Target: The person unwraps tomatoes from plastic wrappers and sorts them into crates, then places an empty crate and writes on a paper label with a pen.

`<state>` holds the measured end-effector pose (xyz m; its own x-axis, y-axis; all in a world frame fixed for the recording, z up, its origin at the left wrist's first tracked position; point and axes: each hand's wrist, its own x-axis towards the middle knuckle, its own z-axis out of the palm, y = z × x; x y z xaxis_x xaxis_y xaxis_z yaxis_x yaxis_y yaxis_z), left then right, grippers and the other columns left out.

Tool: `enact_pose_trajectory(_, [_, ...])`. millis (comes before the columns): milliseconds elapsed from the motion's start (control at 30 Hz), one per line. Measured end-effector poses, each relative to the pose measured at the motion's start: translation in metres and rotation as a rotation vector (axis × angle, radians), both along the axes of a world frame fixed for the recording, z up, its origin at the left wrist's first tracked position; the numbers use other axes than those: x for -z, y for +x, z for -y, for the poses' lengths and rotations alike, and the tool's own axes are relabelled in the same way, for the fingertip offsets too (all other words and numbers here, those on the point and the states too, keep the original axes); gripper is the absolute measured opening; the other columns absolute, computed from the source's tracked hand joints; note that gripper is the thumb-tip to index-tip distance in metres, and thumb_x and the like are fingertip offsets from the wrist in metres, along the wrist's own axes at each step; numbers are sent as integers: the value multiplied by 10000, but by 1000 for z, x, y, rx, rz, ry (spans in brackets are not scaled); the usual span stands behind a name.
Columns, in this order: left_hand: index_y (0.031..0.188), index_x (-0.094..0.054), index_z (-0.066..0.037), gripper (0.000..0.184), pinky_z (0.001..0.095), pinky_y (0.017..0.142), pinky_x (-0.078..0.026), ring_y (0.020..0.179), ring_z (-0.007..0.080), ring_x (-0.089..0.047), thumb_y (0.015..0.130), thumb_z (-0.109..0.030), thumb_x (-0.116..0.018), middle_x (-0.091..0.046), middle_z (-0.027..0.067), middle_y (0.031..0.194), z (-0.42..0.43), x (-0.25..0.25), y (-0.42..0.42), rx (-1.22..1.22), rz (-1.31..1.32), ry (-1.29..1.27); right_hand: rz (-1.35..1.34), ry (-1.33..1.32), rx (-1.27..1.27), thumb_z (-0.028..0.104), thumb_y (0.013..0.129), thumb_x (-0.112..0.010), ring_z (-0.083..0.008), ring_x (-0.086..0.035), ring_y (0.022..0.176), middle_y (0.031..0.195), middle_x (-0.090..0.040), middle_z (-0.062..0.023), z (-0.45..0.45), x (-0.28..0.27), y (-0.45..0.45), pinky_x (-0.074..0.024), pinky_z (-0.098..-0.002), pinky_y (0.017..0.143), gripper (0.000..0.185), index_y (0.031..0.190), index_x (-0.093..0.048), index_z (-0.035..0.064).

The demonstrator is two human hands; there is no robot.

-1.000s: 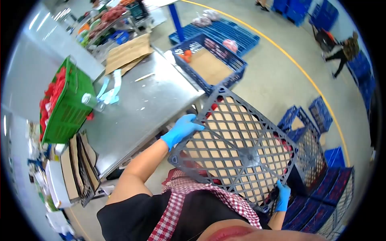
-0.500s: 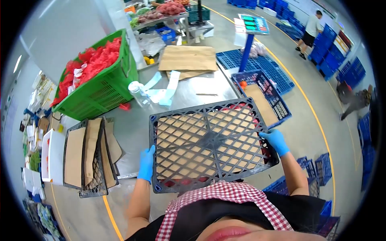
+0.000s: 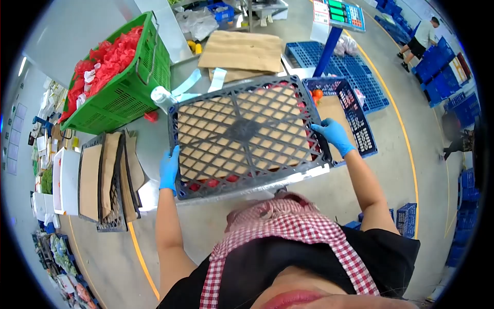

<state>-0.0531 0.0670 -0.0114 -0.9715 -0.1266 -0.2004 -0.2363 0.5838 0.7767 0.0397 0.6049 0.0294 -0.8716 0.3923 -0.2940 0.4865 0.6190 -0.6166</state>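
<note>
A black lattice plastic crate (image 3: 244, 130) spans the space between my hands, over the near part of the metal table. Brown cardboard (image 3: 206, 118) shows through its lattice, and round red items (image 3: 232, 178), perhaps tomatoes, peek out along its near edge. My left hand (image 3: 169, 169), in a blue glove, grips the left end. At the right end my blue-gloved right hand (image 3: 334, 136) holds the rim, fingers over the edge. Both hands' undersides are hidden. Behind the crate's far left corner stands a clear bottle (image 3: 161, 95) beside pale blue strips (image 3: 188, 81).
A green basket (image 3: 116, 103) of red netting stands at the left back. Stacked crates with cardboard (image 3: 105, 177) lean at left. Flat brown paper (image 3: 242, 50) lies behind. At right are a blue crate (image 3: 368, 131) with tomatoes (image 3: 317, 94), a scale (image 3: 340, 14), and a distant person (image 3: 424, 36).
The crate has moved forward, away from my body and slightly left, with both hands still gripping it. It now covers more of the table and part of the pale blue strips.
</note>
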Motion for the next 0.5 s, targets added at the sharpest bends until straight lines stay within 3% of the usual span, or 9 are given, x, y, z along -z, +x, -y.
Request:
enact_pose_trajectory(33, [1093, -596, 50, 609, 392, 832, -451, 944, 300, -605, 887, -513, -487, -638, 223, 998, -3, -8, 18, -53, 48, -123, 84, -60, -1, 519, 749, -683, -214, -648, 631, 684, -663, -129, -8, -11, 10, -481, -337, 584, 528, 788, -667, -8])
enact_pose_trajectory(100, [1007, -637, 38, 654, 413, 816, -438, 900, 357, -599, 874, -575, -453, -637, 250, 948, 13, -2, 64, -63, 186, -367, 140, -223, -134, 529, 825, -615, -174, -616, 542, 650, -650, -86, -40, 35, 65, -475, -314, 518, 517, 838, -699, 19])
enact_pose_trajectory(133, [861, -653, 34, 634, 416, 752, -440, 810, 351, -594, 869, -573, -468, -632, 250, 852, 23, 7, 81, -59, 246, -316, 230, -400, -110, 510, 839, -607, -158, -603, 515, 635, -641, -87, -32, 19, 84, -465, -287, 478, 510, 789, -673, 7])
enact_pose_trajectory(167, [816, -642, 35, 630, 417, 722, -437, 767, 342, -587, 866, -571, -476, -620, 244, 806, 18, 5, 87, -85, 181, -342, 320, -576, -84, 490, 854, -600, -143, -590, 489, 620, -633, -88, -20, 0, 90, -455, -260, 438, 511, 739, -648, -6])
enact_pose_trajectory(233, [725, -619, 38, 632, 419, 663, -431, 681, 325, -572, 859, -567, -494, -597, 233, 713, 8, -3, 105, -147, 63, -391, 231, -611, -63, 453, 886, -570, -107, -542, 438, 597, -612, -62, -20, 7, 82, -441, -238, 412, 438, 813, -701, 41])
enact_pose_trajectory(333, [584, -574, 19, 628, 409, 562, -404, 527, 275, -525, 840, -554, -540, -545, 173, 553, 10, -8, 100, -115, 94, -517, 246, -459, -123, 485, 858, -590, -109, -526, 433, 549, -591, -56, -26, 12, 84, -426, -253, 413, 481, 736, -692, 32])
enact_pose_trajectory(367, [553, -583, 3, 632, 397, 545, -401, 504, 248, -526, 823, -568, -555, -550, 147, 523, 16, -3, 100, -157, 121, -381, 256, -400, -141, 491, 852, -594, -108, -523, 432, 539, -587, -55, -28, 11, 82, -422, -253, 413, 488, 716, -690, 32])
enact_pose_trajectory(500, [555, -601, 8, 642, 373, 542, -412, 499, 235, -528, 786, -591, -589, -562, 144, 522, 13, -12, 101, -152, 136, -450, 243, -427, -98, 473, 829, -631, -93, -509, 434, 524, -576, -45, -21, -2, 82, -399, -247, 408, 473, 663, -672, 33])
